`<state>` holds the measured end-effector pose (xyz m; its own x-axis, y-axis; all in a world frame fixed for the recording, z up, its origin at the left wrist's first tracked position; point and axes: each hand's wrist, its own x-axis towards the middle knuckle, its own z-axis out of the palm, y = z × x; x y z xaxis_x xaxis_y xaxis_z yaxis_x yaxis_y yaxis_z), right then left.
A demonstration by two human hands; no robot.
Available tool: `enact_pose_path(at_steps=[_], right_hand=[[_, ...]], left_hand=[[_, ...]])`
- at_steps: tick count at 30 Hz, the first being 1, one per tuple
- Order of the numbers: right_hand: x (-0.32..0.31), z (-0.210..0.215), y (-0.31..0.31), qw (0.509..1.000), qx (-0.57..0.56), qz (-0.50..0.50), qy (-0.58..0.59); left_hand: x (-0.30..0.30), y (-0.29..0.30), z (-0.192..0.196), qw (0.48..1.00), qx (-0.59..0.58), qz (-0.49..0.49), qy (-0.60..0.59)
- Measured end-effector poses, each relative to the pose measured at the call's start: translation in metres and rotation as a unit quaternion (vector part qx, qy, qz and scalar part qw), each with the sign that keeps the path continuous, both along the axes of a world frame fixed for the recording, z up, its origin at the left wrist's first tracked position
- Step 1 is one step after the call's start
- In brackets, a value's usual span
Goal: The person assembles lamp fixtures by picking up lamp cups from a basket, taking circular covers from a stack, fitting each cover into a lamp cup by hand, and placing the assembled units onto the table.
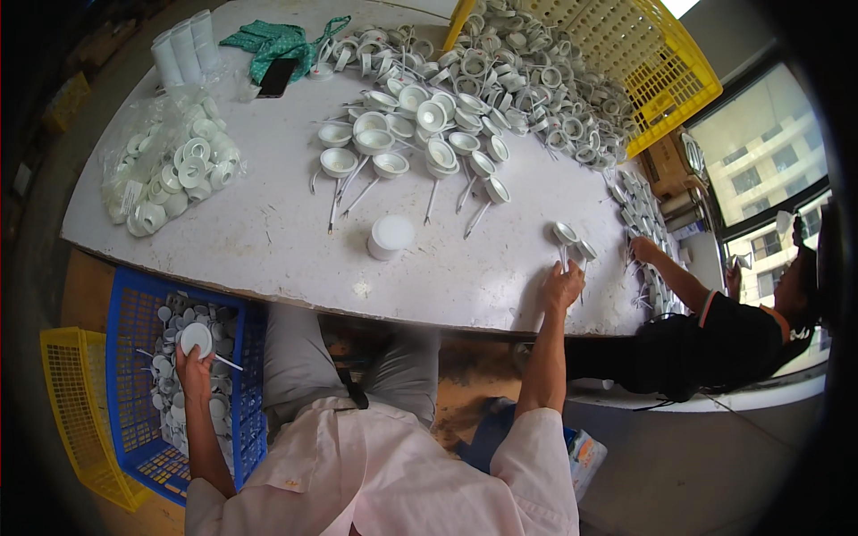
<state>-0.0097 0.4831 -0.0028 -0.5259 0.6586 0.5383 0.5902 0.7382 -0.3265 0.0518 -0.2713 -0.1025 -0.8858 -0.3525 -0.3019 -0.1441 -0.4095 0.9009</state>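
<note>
Our left hand (pixel 192 362) pinches a round white plastic lamp fitting (pixel 196 339) with trailing wire over the blue slotted crate (pixel 134 308). It looks light, rigid, easiest held by its rim. Our right hand (pixel 561 286) closes on another white fitting (pixel 565 234) at the worktop (pixel 268 241) edge.

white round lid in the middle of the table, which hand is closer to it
Right. The right hand rests on the table edge, to the right of the white round lid. The left hand is off the table, down over the blue crate, holding a white fixture.
</note>
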Motion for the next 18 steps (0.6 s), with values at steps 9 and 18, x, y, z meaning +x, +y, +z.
enact_pose_path(at_steps=[9, 18], right_hand=[[-0.013, 0.01, 0.002, 0.977, -0.124, -0.05, -0.166], [0.043, -0.003, -0.066, 0.962, -0.228, 0.148, 0.005]], left_hand=[[0.074, -0.181, -0.114, 0.94, -0.17, 0.191, -0.226], [0.021, 0.023, -0.033, 0.974, -0.155, -0.058, -0.157]])
